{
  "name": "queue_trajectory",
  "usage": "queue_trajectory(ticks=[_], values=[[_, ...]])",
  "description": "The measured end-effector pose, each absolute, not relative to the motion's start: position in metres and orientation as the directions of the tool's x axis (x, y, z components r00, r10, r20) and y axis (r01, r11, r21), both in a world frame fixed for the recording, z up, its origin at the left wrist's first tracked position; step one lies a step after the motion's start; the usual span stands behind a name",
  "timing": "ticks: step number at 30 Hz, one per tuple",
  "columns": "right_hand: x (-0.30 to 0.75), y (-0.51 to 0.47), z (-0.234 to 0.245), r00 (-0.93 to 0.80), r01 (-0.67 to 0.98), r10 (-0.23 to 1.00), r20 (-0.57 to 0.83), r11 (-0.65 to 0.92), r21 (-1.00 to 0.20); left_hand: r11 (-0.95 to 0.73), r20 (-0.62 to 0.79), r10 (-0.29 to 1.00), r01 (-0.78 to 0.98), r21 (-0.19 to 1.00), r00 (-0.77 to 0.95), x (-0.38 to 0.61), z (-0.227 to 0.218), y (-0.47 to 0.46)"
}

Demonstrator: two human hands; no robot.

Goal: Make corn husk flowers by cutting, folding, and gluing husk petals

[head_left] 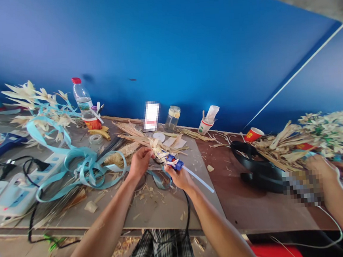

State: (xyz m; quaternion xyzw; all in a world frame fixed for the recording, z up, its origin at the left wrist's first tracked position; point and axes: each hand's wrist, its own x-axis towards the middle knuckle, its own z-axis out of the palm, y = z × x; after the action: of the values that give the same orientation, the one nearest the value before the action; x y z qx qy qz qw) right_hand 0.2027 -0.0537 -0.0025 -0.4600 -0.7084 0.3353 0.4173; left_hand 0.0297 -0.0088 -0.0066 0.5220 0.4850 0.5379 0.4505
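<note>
My left hand point(140, 159) is closed around a bundle of dried corn-husk strips point(148, 141) that points up and to the left over a grey board point(154, 213). My right hand point(179, 176) grips a blue glue gun point(174, 164) whose nozzle touches the bundle's lower end. A pale glue stick point(197, 178) sticks out behind the gun. The gun's black cord point(187, 214) drops toward my lap. Light blue ribbon point(82, 165) curls on the board to the left of my left hand.
Husk flowers point(35, 103), a water bottle point(81, 96), a tape roll point(95, 139), a glass jar point(172, 118) and paper cups point(204, 126) stand along the blue wall. White power strips point(13, 192) lie left. Another person's arms point(333, 183) work at right near a black bowl point(258, 169).
</note>
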Motion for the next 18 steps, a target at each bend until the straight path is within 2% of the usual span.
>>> queue_trajectory(ticks=[5,18], values=[[0.2018,-0.0552,-0.0016,-0.229,0.404,0.934,0.276,0.349,-0.846,-0.146,0.150,0.987,0.065,0.987,-0.064,0.0281,-0.0052,-0.0086],[0.2010,-0.0541,-0.0028,-0.224,0.388,0.935,0.277,0.346,-0.854,-0.147,0.150,0.986,0.045,0.988,-0.069,0.0292,-0.0060,-0.0078]])
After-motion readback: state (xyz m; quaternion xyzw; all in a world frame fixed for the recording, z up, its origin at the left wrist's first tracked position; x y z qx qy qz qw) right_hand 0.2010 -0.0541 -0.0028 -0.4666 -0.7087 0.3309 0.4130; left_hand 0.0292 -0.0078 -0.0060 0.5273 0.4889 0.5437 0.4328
